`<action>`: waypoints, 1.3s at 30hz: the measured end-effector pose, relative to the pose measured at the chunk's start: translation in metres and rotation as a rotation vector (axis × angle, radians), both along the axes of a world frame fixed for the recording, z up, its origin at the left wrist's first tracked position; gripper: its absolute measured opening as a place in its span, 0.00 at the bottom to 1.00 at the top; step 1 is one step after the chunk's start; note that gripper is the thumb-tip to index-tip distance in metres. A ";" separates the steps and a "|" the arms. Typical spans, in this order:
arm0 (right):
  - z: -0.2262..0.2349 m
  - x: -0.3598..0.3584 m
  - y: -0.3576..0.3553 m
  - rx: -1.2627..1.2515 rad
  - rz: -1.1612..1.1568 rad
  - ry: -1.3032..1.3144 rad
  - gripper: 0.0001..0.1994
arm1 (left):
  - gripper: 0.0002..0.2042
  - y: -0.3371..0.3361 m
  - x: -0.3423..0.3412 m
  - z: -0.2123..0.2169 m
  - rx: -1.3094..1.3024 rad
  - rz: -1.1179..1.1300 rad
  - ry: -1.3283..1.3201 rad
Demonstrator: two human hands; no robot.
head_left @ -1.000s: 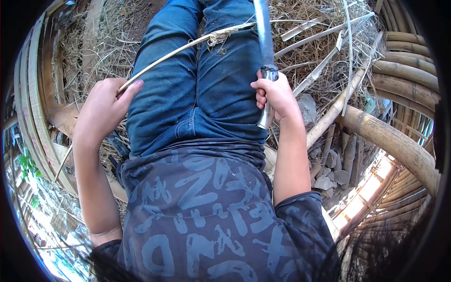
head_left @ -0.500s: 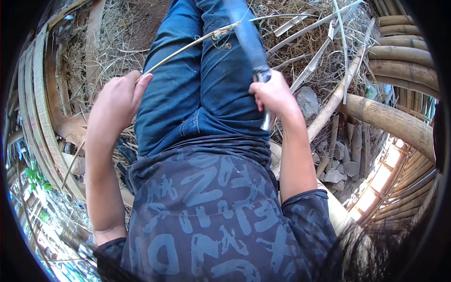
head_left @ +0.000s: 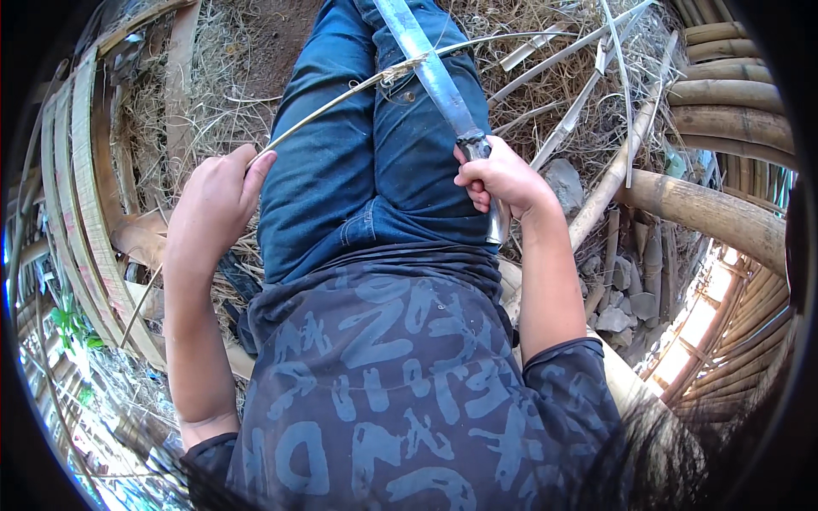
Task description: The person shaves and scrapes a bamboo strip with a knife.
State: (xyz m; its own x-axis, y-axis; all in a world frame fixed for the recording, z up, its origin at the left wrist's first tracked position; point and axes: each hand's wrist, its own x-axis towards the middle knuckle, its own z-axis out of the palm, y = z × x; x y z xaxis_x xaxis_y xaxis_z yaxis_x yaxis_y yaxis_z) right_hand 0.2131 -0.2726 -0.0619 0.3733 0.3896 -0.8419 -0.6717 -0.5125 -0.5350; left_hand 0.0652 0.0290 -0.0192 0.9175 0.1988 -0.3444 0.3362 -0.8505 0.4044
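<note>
My left hand [head_left: 220, 192] is closed on a long thin bamboo strip [head_left: 328, 106], thumb pressed along it. The strip runs up and to the right across my thighs, with frayed shavings curling off it near the blade. In my right hand [head_left: 509, 180] is the handle of a long machete [head_left: 434, 81], fingers wrapped round it. Its broad grey blade points up and slightly left over my jeans [head_left: 319, 162] and crosses the strip at the shavings. The handle's metal end shows below my fist.
Dry fibres and shavings [head_left: 230, 111] cover the ground on both sides of my legs. Split bamboo slats [head_left: 77, 200] stand at the left. A thick bamboo pole [head_left: 707, 213] and stacked poles [head_left: 724, 98] are at the right, with broken stones [head_left: 613, 319] below them.
The machete, blurred before, now shows sharply, its blade lying across the strip. My right hand has shifted slightly right and down. My left hand keeps its grip on the strip.
</note>
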 end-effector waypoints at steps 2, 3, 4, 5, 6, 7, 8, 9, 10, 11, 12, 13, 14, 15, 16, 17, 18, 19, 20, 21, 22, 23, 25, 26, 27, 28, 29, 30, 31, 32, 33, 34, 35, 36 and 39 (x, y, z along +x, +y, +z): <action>-0.007 -0.002 0.002 0.042 -0.014 0.018 0.13 | 0.21 0.002 -0.002 -0.004 -0.009 0.011 -0.002; -0.009 -0.004 0.000 0.081 -0.038 0.039 0.12 | 0.21 0.002 -0.002 -0.005 -0.021 0.010 0.000; -0.011 -0.005 -0.001 0.081 -0.041 0.041 0.12 | 0.21 0.002 -0.001 -0.007 -0.021 0.008 0.002; -0.013 -0.005 -0.003 0.113 -0.047 0.061 0.12 | 0.21 0.002 -0.001 -0.008 -0.060 0.008 0.005; -0.015 -0.005 -0.004 0.148 -0.051 0.082 0.12 | 0.21 0.002 -0.001 -0.009 -0.098 0.009 0.007; -0.017 -0.005 -0.006 0.149 -0.051 0.085 0.12 | 0.21 0.002 -0.002 -0.010 -0.097 0.010 0.009; -0.018 -0.004 -0.008 0.191 -0.064 0.128 0.13 | 0.20 0.003 -0.003 -0.010 -0.161 -0.001 0.012; -0.020 -0.004 -0.009 0.233 -0.077 0.170 0.14 | 0.19 0.004 -0.003 -0.011 -0.225 -0.012 0.013; -0.022 -0.005 -0.010 0.234 -0.077 0.172 0.14 | 0.19 0.004 -0.002 -0.010 -0.223 -0.012 0.015; -0.023 -0.005 -0.010 0.257 -0.086 0.190 0.14 | 0.19 0.004 -0.001 -0.010 -0.276 0.013 0.080; -0.024 -0.006 -0.010 0.280 -0.097 0.209 0.14 | 0.19 0.003 0.000 -0.009 -0.330 0.038 0.147; -0.023 -0.007 -0.009 0.280 -0.099 0.211 0.14 | 0.19 0.003 0.000 -0.009 -0.329 0.036 0.150; -0.022 -0.008 -0.008 0.298 -0.115 0.223 0.14 | 0.19 0.002 0.001 -0.008 -0.362 0.038 0.160; -0.021 -0.008 -0.008 0.316 -0.131 0.234 0.13 | 0.19 0.001 0.001 -0.008 -0.395 0.039 0.170; -0.022 -0.008 -0.010 0.316 -0.135 0.236 0.13 | 0.19 0.000 0.002 -0.009 -0.394 0.037 0.173; -0.023 -0.008 -0.011 0.339 -0.144 0.256 0.13 | 0.20 -0.001 0.003 -0.011 -0.434 0.032 0.165; -0.024 -0.008 -0.011 0.364 -0.153 0.277 0.13 | 0.21 -0.001 0.003 -0.012 -0.471 0.026 0.157; -0.027 -0.008 -0.013 0.366 -0.157 0.278 0.13 | 0.21 -0.001 0.003 -0.013 -0.469 0.023 0.159; -0.031 -0.008 -0.015 0.393 -0.149 0.300 0.12 | 0.21 -0.001 0.001 -0.015 -0.487 0.028 0.157; -0.033 -0.008 -0.016 0.417 -0.143 0.321 0.12 | 0.21 -0.002 0.001 -0.017 -0.506 0.032 0.156; -0.035 -0.007 -0.017 0.417 -0.148 0.321 0.12 | 0.21 -0.002 0.003 -0.015 -0.506 0.028 0.158; -0.036 -0.007 -0.016 0.448 -0.152 0.330 0.12 | 0.21 -0.001 0.006 -0.012 -0.519 0.030 0.204; -0.037 -0.008 -0.015 0.478 -0.153 0.341 0.12 | 0.20 0.000 0.008 -0.011 -0.532 0.037 0.252; -0.036 -0.010 -0.013 0.454 -0.174 0.313 0.12 | 0.21 0.002 0.009 -0.014 -0.523 0.042 0.227; -0.034 -0.010 -0.011 0.433 -0.192 0.285 0.12 | 0.21 0.004 0.010 -0.016 -0.511 0.050 0.201; -0.031 -0.009 -0.009 0.435 -0.189 0.286 0.12 | 0.22 0.003 0.010 -0.016 -0.414 0.068 0.181; -0.027 -0.007 -0.008 0.373 -0.220 0.229 0.12 | 0.22 0.003 0.010 -0.015 -0.411 0.073 0.181; -0.025 -0.006 -0.007 0.310 -0.252 0.172 0.12 | 0.22 0.003 0.008 -0.015 -0.359 0.067 0.159; -0.024 -0.004 -0.008 0.290 -0.299 0.153 0.11 | 0.21 0.004 0.006 -0.015 -0.306 0.062 0.137; -0.026 -0.002 -0.011 0.273 -0.350 0.105 0.11 | 0.21 0.003 0.006 -0.014 -0.302 0.064 0.139; -0.026 -0.001 -0.012 0.256 -0.399 0.059 0.10 | 0.21 0.001 0.006 -0.010 -0.242 0.035 0.118; -0.024 0.001 -0.014 0.204 -0.424 0.025 0.10 | 0.20 -0.001 0.005 -0.008 -0.182 0.005 0.097; -0.023 0.000 -0.012 0.114 -0.392 -0.053 0.09 | 0.20 -0.003 0.005 -0.010 -0.178 0.008 0.101; -0.019 -0.002 -0.011 0.109 -0.335 -0.039 0.09 | 0.20 -0.004 0.007 -0.012 -0.146 -0.014 0.078; 0.002 -0.015 0.000 -0.025 -0.025 -0.025 0.11 | 0.20 -0.004 0.007 -0.016 -0.109 -0.038 0.048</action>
